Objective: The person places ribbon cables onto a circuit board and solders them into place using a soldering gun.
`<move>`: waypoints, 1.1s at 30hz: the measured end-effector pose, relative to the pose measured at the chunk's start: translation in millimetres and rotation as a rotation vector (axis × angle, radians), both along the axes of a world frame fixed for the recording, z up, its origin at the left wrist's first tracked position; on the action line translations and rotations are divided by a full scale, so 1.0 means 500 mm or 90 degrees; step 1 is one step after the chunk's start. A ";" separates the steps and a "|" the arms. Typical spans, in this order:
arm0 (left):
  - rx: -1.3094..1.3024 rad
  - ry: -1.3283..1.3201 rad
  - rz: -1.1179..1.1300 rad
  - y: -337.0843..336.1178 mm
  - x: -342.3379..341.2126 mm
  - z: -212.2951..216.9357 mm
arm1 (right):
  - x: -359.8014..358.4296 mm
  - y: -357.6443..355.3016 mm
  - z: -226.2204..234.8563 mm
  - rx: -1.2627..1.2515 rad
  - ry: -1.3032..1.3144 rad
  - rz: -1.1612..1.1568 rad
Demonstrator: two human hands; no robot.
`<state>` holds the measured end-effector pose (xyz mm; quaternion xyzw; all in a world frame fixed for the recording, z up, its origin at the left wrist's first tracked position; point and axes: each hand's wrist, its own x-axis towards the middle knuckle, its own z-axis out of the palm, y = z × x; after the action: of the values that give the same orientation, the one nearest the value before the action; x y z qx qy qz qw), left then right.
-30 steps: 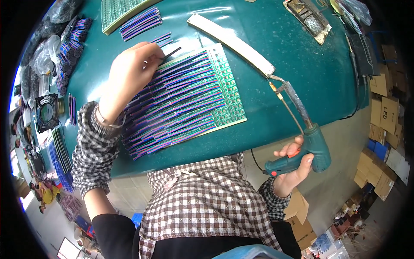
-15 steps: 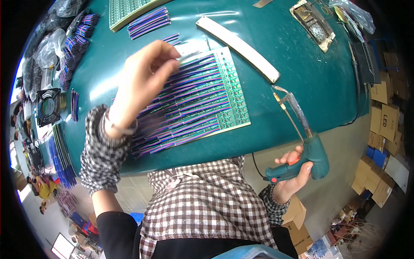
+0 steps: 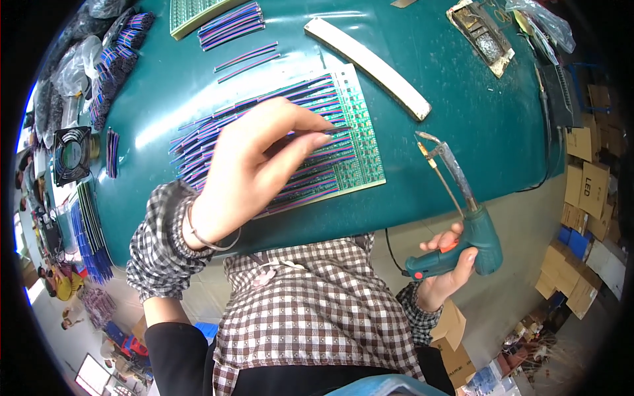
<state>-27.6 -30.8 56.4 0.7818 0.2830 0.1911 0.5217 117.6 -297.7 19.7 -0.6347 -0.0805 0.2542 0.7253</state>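
Note:
The green circuit board panel (image 3: 362, 142) lies on the table in front of me, with rows of multicoloured wire strips (image 3: 198, 148) laid across it toward the left. Over its middle, my left hand (image 3: 264, 155) is closed in a pinch, palm down. Between thumb and forefinger a thin dark wire strip (image 3: 340, 129) shows its tip at the board's pads; the hand hides the rest. Off the table's front edge, my right hand (image 3: 452, 267) grips a green soldering gun (image 3: 485, 237) by its handle. The gun's metal tip and brass-coloured feed tube point up toward the board's right side.
Two loose wire strips (image 3: 247, 61) and a wire bundle (image 3: 231, 26) lie beyond the panel. A long white bar (image 3: 370, 69) slants behind it. A dirty metal tray (image 3: 485, 39) sits at the far right. A small black fan (image 3: 72, 156) stands left. Cardboard boxes (image 3: 584, 188) are stacked to the right.
My left hand has moved right and nearer from the panel's far edge to its pads, uncovering the two loose wire strips. The right hand with the soldering gun has hardly moved.

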 end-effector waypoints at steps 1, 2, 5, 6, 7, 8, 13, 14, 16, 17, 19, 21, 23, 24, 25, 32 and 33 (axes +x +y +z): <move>0.126 -0.009 -0.026 0.003 -0.005 0.009 | -0.002 -0.002 0.001 -0.004 0.002 -0.006; 0.251 -0.020 -0.051 0.007 -0.010 0.018 | -0.002 0.000 0.002 -0.009 -0.004 0.004; 0.230 0.006 -0.122 0.012 -0.024 0.046 | -0.002 0.006 0.004 -0.019 -0.016 0.020; 0.233 0.045 -0.147 0.013 -0.027 0.049 | -0.003 0.006 0.004 -0.022 -0.023 0.025; 0.232 0.045 -0.146 0.006 -0.026 0.046 | -0.002 0.007 0.003 -0.023 -0.023 0.026; 0.207 0.053 -0.150 -0.007 -0.021 0.040 | -0.001 0.006 0.002 -0.025 -0.021 0.031; 0.187 0.081 -0.194 -0.036 0.008 -0.023 | 0.000 0.003 0.002 -0.019 -0.027 0.039; 0.186 0.080 -0.194 -0.040 0.009 -0.033 | -0.001 0.000 0.000 -0.013 -0.027 0.037; 0.258 0.170 -0.220 -0.046 0.011 -0.047 | -0.001 -0.005 -0.001 -0.009 -0.026 0.033; 0.331 0.187 -0.239 -0.048 0.009 -0.053 | -0.001 -0.008 0.000 -0.011 -0.027 0.034; 0.456 0.183 -0.257 -0.060 0.016 -0.042 | 0.000 -0.012 -0.002 -0.015 -0.027 0.033; 0.635 0.164 -0.282 -0.068 0.023 -0.047 | 0.000 -0.015 -0.005 -0.006 -0.022 0.032; 0.650 0.139 -0.243 -0.079 0.015 -0.049 | -0.005 -0.012 0.001 -0.013 -0.020 0.019; 0.664 0.113 -0.205 -0.086 0.011 -0.051 | -0.007 -0.012 0.003 -0.019 -0.019 0.004; 0.684 0.102 -0.187 -0.091 0.004 -0.058 | -0.010 -0.012 0.004 -0.021 -0.018 0.005; 0.696 0.052 -0.138 -0.097 0.017 -0.116 | -0.020 -0.036 0.004 -0.040 -0.017 0.052; 0.694 0.050 -0.139 -0.099 0.017 -0.118 | -0.022 -0.040 0.005 -0.035 -0.012 0.064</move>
<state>-19.2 -80.2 -2.6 0.9699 0.0796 0.2252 0.0479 106.4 -317.4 22.1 -0.6518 -0.1118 0.2866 0.6932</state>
